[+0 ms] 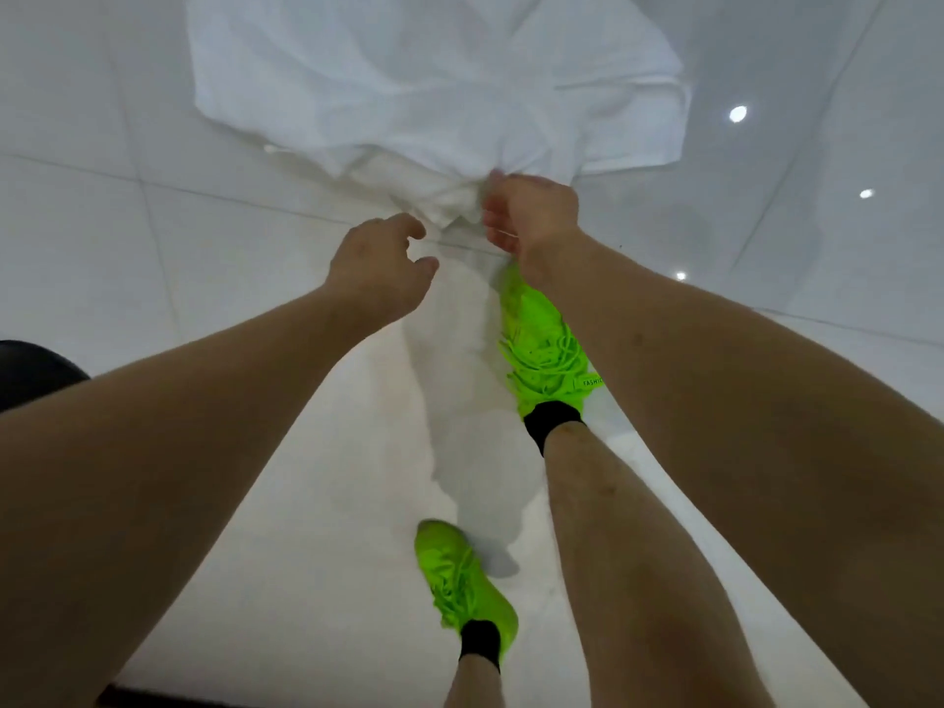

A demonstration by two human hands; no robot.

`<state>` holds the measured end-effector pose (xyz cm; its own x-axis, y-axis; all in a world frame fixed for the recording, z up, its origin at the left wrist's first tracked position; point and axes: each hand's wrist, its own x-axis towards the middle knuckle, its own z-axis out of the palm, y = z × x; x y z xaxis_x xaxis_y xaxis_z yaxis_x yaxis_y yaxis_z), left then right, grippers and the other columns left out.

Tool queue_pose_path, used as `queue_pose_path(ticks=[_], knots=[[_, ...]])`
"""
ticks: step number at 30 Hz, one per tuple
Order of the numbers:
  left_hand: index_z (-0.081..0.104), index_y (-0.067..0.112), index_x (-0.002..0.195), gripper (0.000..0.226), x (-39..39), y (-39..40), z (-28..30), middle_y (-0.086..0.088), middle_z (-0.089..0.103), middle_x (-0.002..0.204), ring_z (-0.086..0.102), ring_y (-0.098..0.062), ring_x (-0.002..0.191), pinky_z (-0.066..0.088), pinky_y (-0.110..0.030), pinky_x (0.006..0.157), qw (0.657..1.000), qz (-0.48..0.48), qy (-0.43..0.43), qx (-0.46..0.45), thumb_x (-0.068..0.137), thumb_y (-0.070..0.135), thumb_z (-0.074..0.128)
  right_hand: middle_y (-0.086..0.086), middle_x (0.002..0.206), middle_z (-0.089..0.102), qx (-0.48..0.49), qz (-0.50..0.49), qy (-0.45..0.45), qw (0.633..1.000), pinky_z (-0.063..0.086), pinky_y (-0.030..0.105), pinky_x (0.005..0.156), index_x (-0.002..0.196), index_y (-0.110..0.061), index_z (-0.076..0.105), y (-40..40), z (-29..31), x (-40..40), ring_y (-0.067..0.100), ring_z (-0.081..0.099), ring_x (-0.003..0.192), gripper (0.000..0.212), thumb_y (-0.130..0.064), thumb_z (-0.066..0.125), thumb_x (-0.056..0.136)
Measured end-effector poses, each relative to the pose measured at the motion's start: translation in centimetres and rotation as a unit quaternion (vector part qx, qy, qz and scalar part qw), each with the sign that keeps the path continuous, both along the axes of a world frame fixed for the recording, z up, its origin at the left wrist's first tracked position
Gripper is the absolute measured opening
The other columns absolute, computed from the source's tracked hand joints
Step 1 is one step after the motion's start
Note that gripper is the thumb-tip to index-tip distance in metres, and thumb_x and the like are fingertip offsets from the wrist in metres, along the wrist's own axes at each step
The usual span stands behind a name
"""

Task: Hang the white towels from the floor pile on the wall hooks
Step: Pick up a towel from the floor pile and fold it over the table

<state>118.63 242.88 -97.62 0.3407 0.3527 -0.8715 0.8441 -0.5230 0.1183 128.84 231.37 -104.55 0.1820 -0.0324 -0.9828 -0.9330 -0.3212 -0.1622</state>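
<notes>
Glossy white floor tiles [766, 206] fill the view, crossed by thin grout lines and dotted on the right with small bright reflections of lights. On the far part of the floor lies a pile of white towels [408, 84], rumpled and spread wide, with its near edge bunched into folds.

Both bare arms reach forward and down toward that bunched edge. The right hand [531, 212] has its fingers curled into the cloth and grips the gathered fold at the near edge of the pile. The left hand [380, 270] is just beside the same fold on its left, fingers loosely curved and apart from the thumb, holding nothing; whether its fingertips touch the cloth cannot be told.

Nearer, two bright green shoes with black socks stand on the floor: the right shoe [544, 344] is just below the right wrist, close to the near edge of the towels, and the left shoe [462, 580] is set well back. At the left edge, a dark rounded object [30, 370] shows partly behind the left forearm.
</notes>
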Motion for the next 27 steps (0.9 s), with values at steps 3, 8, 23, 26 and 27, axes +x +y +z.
queue_pose_path(ticks=[3,8,23,26,27], knots=[[0.056,0.02,0.131,0.042,0.7,-0.4,-0.9,-0.006,0.06,0.125,0.052,-0.025,0.119,0.04,-0.037,0.104,1.0,-0.001,-0.001,-0.006,0.092,0.036,0.059,0.007,0.063,0.065,0.003,-0.046,0.025,0.999,0.052,0.024,0.05,0.077,-0.006,0.066,0.7,-0.7,0.2,0.018,0.058,0.054,0.015,-0.016,0.074,0.085],[0.059,0.02,0.128,0.04,3.2,-0.4,-0.2,-0.003,0.061,0.124,0.053,-0.02,0.118,0.045,-0.036,0.1,0.999,0.046,-0.017,-0.005,0.091,0.035,0.059,0.006,0.07,0.068,0.003,-0.118,0.065,0.991,0.058,0.027,0.065,0.076,-0.007,0.066,1.4,0.6,0.8,0.017,0.063,0.063,0.013,-0.013,0.072,0.086],[0.061,0.015,0.126,0.035,12.5,6.4,29.5,-0.008,0.059,0.132,0.053,-0.026,0.121,0.042,-0.031,0.097,0.984,-0.025,-0.173,0.023,0.093,0.024,0.055,0.009,0.083,0.061,0.155,0.054,-0.092,0.982,0.051,0.034,0.092,0.076,-0.01,0.056,8.1,34.8,10.4,0.02,0.061,0.081,0.021,-0.004,0.049,0.095],[0.071,0.023,0.109,0.026,12.7,7.8,39.4,0.0,0.067,0.114,0.059,-0.022,0.108,0.047,-0.03,0.091,0.964,-0.008,-0.266,0.025,0.092,0.019,0.052,0.008,0.063,0.05,0.162,0.085,-0.157,0.971,0.049,0.032,0.072,0.063,-0.007,0.05,10.0,45.1,11.7,0.023,0.047,0.062,0.024,0.004,0.045,0.083],[0.073,0.028,0.1,0.024,12.5,8.2,42.6,0.004,0.069,0.106,0.061,-0.02,0.101,0.05,-0.031,0.087,0.957,-0.014,-0.288,0.017,0.09,0.019,0.053,0.007,0.059,0.047,0.156,0.101,-0.183,0.965,0.046,0.032,0.066,0.061,-0.008,0.047,10.4,48.6,11.7,0.023,0.044,0.059,0.023,0.004,0.044,0.08]])
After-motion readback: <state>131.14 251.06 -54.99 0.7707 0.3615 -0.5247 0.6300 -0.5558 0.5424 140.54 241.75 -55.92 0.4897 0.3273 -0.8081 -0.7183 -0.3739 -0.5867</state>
